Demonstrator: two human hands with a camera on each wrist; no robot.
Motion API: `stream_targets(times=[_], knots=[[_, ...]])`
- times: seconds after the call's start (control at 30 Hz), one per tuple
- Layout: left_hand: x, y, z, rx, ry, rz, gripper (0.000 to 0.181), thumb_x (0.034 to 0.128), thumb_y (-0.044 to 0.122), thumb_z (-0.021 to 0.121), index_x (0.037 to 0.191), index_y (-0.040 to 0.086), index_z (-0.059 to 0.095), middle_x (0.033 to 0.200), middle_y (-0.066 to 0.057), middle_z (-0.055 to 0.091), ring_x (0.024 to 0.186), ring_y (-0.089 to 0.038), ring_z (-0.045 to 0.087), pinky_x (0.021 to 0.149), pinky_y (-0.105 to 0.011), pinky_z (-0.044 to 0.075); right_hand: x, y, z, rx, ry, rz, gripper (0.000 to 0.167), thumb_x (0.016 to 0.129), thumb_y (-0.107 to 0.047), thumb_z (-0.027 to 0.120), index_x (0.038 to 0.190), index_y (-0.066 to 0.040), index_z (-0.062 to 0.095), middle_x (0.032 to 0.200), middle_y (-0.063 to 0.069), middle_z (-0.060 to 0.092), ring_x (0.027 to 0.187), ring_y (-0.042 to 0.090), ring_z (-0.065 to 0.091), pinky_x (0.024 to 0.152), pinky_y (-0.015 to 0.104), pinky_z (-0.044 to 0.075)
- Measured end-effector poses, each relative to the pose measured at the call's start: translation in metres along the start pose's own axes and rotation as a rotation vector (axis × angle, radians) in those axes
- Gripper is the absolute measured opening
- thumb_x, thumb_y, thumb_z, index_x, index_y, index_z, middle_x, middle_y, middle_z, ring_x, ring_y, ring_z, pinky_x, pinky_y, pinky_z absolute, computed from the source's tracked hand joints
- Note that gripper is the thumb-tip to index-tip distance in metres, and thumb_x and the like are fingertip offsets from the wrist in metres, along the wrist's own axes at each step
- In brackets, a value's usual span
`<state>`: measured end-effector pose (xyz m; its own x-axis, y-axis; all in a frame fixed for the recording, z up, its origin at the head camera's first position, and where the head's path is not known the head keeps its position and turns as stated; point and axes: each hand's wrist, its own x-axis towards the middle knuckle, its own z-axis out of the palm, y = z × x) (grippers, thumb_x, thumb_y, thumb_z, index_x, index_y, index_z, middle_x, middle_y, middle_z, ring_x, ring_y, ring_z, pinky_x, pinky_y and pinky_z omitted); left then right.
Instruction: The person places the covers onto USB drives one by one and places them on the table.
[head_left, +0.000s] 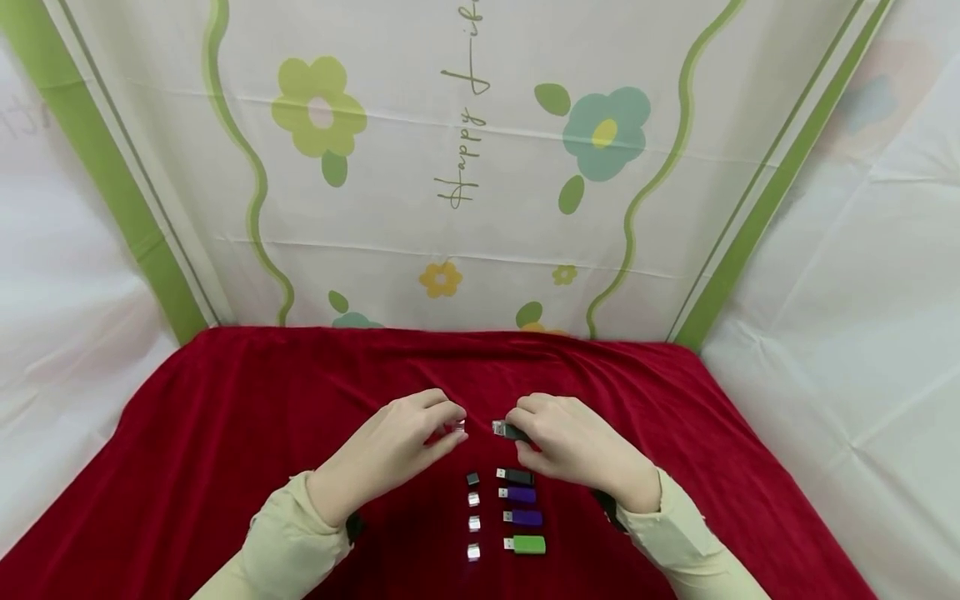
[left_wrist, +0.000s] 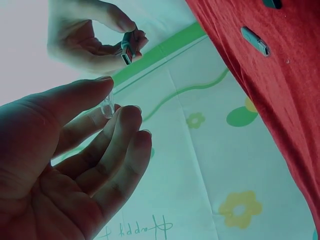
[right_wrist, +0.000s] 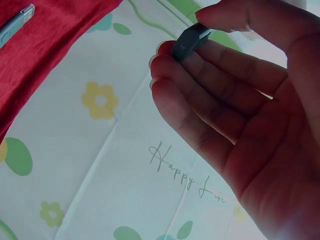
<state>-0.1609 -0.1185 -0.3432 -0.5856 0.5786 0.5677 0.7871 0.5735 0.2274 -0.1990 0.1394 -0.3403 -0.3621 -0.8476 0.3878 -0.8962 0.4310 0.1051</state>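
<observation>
My left hand (head_left: pixel 405 437) pinches a small clear cap (left_wrist: pixel 107 106) between thumb and fingertips. Opposite it, my right hand (head_left: pixel 562 437) holds a dark USB stick (head_left: pixel 513 431) by its body, with the metal plug pointing left toward the cap. A short gap separates cap and plug. In the right wrist view the dark body of the stick (right_wrist: pixel 189 44) sits between thumb and fingers. Below the hands, on the cloth, lie a black USB stick (head_left: pixel 519 477), two purple USB sticks (head_left: pixel 525 518) and a green USB stick (head_left: pixel 531 545), plugs facing left.
Left of the sticks, a column holds a black cap (head_left: pixel 472 479) and three clear caps (head_left: pixel 474 523). A red cloth (head_left: pixel 247 417) covers the table. Behind it rises a white curtain (head_left: pixel 450 233) with printed flowers; white fabric also hangs at both sides.
</observation>
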Motion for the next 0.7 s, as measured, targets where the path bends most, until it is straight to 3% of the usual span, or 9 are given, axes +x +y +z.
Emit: stream_targets(times=[0.23, 0.7], knots=[[0.001, 0.001, 0.006, 0.006, -0.018, -0.002, 0.019, 0.0821, 0.011, 0.082, 0.098, 0.009, 0.071, 0.092, 0.002, 0.062, 0.076, -0.007, 0.062, 0.066, -0.014, 0.049, 0.0, -0.001, 0.002, -0.003, 0.021, -0.02, 0.016, 0.073, -0.006, 0.072, 0.082, -0.012, 0.06, 0.074, -0.008, 0.046, 0.062, 0.005, 0.039, 0.051, 0.015, 0.035], [-0.002, -0.001, 0.013, 0.082, 0.01, 0.004, 0.017, 0.0823, 0.015, 0.082, 0.095, 0.011, 0.072, 0.09, 0.004, 0.061, 0.067, -0.005, 0.06, 0.059, -0.015, 0.048, 0.003, -0.007, 0.007, -0.049, 0.046, -0.044, 0.014, 0.076, -0.005, 0.069, 0.078, -0.012, 0.057, 0.073, -0.006, 0.044, 0.063, 0.007, 0.037, 0.051, 0.015, 0.033]])
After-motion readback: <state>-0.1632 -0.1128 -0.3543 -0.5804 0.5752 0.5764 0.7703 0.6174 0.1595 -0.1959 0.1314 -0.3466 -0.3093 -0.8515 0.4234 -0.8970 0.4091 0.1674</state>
